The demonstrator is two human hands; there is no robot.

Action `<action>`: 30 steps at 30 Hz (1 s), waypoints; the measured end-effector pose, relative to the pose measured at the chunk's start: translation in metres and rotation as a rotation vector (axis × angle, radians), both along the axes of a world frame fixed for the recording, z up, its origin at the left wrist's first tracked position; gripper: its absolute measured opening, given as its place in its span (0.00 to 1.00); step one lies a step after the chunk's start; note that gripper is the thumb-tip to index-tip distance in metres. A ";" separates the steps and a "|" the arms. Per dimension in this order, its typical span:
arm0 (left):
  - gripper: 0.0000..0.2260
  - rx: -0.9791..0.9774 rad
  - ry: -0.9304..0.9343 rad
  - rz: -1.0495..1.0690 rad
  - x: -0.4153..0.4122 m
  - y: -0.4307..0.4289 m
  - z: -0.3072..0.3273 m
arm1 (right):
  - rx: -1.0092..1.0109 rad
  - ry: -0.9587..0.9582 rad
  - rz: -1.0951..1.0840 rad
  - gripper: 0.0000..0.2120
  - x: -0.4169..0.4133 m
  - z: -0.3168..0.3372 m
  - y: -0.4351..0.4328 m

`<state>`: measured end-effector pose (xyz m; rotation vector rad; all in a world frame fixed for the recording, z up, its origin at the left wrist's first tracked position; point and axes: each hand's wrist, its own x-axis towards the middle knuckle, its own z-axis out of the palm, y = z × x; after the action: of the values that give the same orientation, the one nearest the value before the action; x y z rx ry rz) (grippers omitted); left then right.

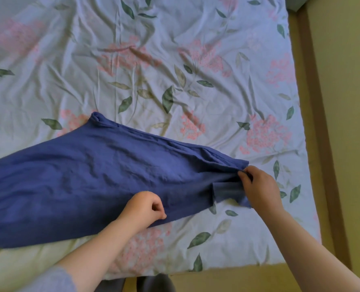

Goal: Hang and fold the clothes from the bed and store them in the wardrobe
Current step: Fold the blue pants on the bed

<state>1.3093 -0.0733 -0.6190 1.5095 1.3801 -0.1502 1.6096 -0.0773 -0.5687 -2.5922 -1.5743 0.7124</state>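
Note:
A blue garment (86, 182) lies spread across the near part of the bed, running from the left edge of the view toward the right. My right hand (259, 188) pinches the garment's right end, where the cloth bunches into folds. At the garment's near edge my left hand (143, 209) sits with its fingers curled, and it appears to grip the cloth there. Part of the garment runs out of view at the left.
The bed carries a pale blue floral cover (175, 70), wrinkled all over. A tan floor (343, 102) runs along the bed's right side and near edge. My dark-clothed legs (153, 283) show at the bottom.

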 end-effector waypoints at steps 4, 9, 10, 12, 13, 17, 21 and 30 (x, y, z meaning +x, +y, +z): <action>0.07 -0.060 -0.063 0.116 -0.017 0.017 0.014 | 0.011 0.042 -0.130 0.16 -0.006 0.018 0.011; 0.09 -0.087 -0.057 0.228 -0.034 0.053 0.032 | -0.285 0.660 -0.672 0.11 -0.012 0.045 0.040; 0.09 -0.098 -0.041 0.254 -0.036 0.060 0.033 | -0.290 0.799 -0.778 0.10 -0.014 0.048 0.047; 0.08 -0.128 -0.022 0.354 -0.039 0.078 0.034 | -0.199 1.007 -0.926 0.08 -0.020 0.052 0.070; 0.08 -0.145 -0.036 0.437 -0.040 0.089 0.033 | -0.128 1.085 -0.978 0.08 -0.025 0.053 0.084; 0.08 -0.086 -0.140 0.776 -0.047 0.131 0.032 | 0.145 1.281 -1.106 0.09 -0.052 0.044 0.143; 0.06 0.255 -0.061 0.757 -0.055 0.142 0.032 | 0.219 1.206 -0.874 0.19 -0.079 0.026 0.170; 0.12 0.458 -0.091 0.431 -0.064 0.076 0.013 | -0.054 0.479 -0.210 0.22 -0.084 -0.023 0.087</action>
<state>1.2451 0.0024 -0.6057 1.5132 1.7044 0.5288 1.5261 0.0099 -0.5914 -2.3258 -1.1381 1.2462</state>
